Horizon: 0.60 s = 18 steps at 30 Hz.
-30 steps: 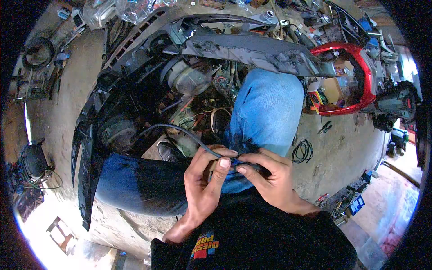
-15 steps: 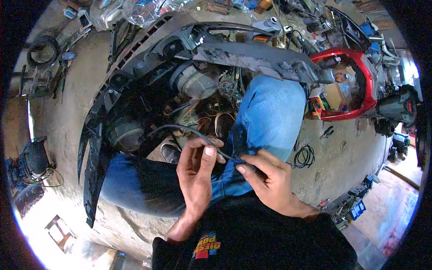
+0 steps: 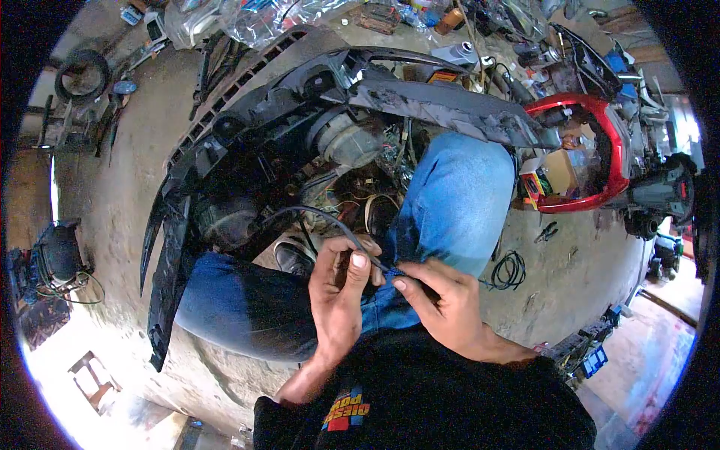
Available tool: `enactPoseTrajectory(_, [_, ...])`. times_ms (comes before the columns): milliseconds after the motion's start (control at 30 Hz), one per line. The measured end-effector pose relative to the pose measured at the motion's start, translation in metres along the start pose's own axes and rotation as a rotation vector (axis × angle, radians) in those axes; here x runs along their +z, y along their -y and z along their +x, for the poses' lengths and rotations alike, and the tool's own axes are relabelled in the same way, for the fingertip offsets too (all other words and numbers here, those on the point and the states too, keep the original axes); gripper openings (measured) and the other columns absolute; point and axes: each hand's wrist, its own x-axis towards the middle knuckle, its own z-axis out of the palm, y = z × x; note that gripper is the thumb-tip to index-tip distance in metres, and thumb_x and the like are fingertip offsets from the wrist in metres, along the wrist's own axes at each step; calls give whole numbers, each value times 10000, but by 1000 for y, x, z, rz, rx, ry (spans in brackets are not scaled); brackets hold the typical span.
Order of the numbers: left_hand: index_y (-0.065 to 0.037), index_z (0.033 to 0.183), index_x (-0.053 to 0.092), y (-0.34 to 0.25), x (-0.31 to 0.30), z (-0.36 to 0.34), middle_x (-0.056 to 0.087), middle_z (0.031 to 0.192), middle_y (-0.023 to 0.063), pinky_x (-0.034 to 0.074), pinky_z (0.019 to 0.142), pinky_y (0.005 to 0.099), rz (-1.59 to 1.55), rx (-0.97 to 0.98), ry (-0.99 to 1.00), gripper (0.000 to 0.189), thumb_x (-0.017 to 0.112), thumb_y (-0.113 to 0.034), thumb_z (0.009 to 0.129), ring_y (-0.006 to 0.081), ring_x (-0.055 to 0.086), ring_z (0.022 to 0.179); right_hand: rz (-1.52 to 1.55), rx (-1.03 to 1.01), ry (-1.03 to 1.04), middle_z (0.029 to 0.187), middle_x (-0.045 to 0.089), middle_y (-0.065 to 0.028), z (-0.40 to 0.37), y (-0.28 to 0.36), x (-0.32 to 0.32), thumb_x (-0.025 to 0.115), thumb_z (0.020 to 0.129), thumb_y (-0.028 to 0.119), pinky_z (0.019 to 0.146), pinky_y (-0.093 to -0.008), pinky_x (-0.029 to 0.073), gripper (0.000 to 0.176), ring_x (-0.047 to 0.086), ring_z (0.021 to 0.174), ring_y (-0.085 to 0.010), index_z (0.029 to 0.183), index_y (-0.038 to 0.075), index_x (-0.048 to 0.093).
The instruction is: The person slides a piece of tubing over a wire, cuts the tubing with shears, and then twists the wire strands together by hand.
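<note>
A dark cable [image 3: 322, 215] arches out of the black plastic vehicle fairing [image 3: 255, 142] that stands across my lap. My left hand [image 3: 339, 296] pinches this cable between thumb and fingers near its lower end. Close beside it, my right hand [image 3: 450, 306] is closed, thumb against forefinger, where the cable runs in between its fingertips. The cable's tip is hidden there. Two round lamp housings [image 3: 346, 141] sit inside the fairing, with thin loose wires beyond my hands.
My jeans-clad knee [image 3: 457, 195] rises under the fairing's right side. A red plastic frame [image 3: 619, 150] surrounds small boxes at the right. A coil of black cable [image 3: 508, 270] lies on the concrete floor [image 3: 127, 195]. Clear plastic bags [image 3: 262, 19] and assorted parts crowd the far side.
The view has shifted slightly, so the fairing appears further right and lower. My left hand has moved a little to the right, nearer my right hand. Both hands keep their grip.
</note>
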Motion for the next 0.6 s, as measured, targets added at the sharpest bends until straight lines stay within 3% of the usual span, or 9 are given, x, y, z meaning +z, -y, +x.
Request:
enactPoseTrajectory(200, [-49, 1130, 505, 15, 12, 3, 613, 1012, 67, 448, 706, 238, 97, 112, 20, 267, 588, -292, 1057, 76, 500, 774, 37, -8, -80, 857, 697, -181, -8, -9, 10, 693, 968, 139, 600, -399, 511, 181, 681, 675, -317, 1073, -8, 677])
enactPoseTrajectory(467, [-60, 1123, 505, 21, 17, 1, 577, 990, 29, 433, 727, 238, 19, 79, -38, 240, 574, -283, 1066, 70, 496, 848, 73, 72, -38, 810, 669, -195, -16, -9, 22, 622, 1020, 155, 598, -399, 504, 173, 667, 658, -328, 1119, 14, 606])
enactPoseTrajectory(600, [-64, 1122, 505, 25, 21, -2, 577, 985, 27, 437, 734, 240, 3, 113, -83, 250, 588, -292, 1059, 69, 498, 837, 92, 156, 11, 870, 674, -208, -17, -5, 20, 613, 1024, 154, 647, -402, 522, 193, 679, 717, -336, 1146, 5, 602])
